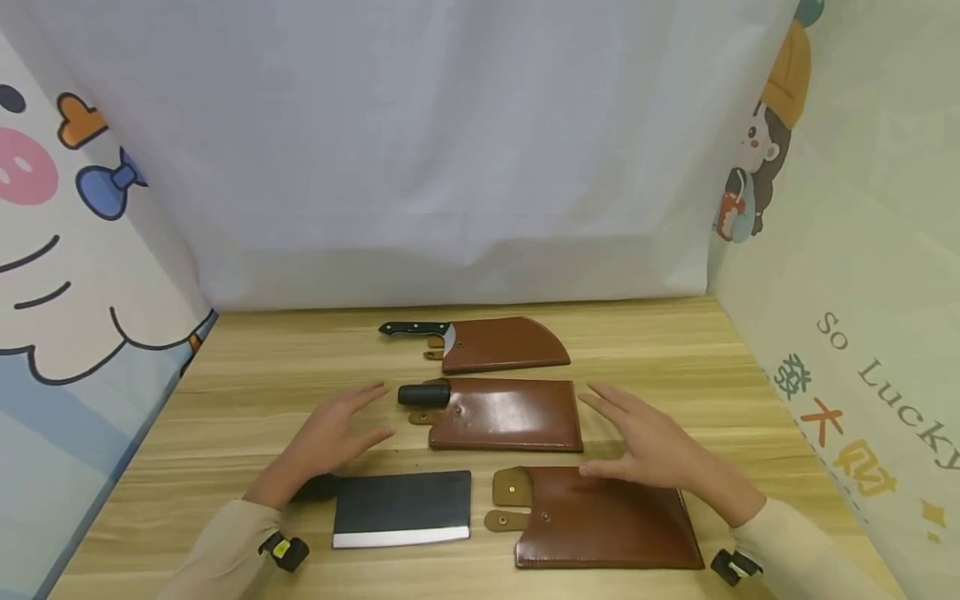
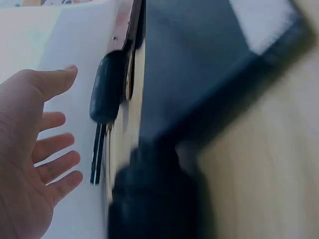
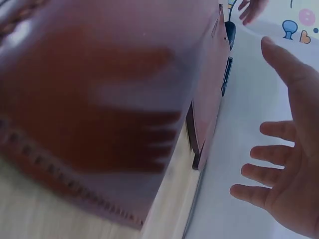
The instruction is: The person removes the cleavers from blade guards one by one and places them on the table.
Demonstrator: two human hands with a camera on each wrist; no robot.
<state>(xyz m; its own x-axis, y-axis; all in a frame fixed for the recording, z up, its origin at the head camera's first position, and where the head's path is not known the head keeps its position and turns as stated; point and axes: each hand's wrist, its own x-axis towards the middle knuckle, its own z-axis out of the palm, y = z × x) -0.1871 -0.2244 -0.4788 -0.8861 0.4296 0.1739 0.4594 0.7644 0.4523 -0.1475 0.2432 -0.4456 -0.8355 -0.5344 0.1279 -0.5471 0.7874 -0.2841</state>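
Note:
My left hand (image 1: 335,433) hovers above the black handle of an unsheathed cleaver (image 1: 402,504), fingers spread and holding nothing. That cleaver lies flat, its bright edge toward me. On the right, my right hand (image 1: 641,437) is held over the far part of an unfastened brown leather sheath (image 1: 607,525), whose two straps point left. Between the hands lies a second cleaver in a brown sheath (image 1: 510,417), with its black handle (image 1: 423,395) sticking out to the left. Behind it rests a curved sheathed knife (image 1: 502,343) with a riveted black handle (image 1: 414,328).
All of it lies on a wood-grain table (image 1: 247,367). A white cloth (image 1: 450,167) hangs along the back edge. Printed cartoon panels stand at the left (image 1: 67,250) and right (image 1: 840,250). Small black wrist devices (image 1: 285,552) sit on both sleeves.

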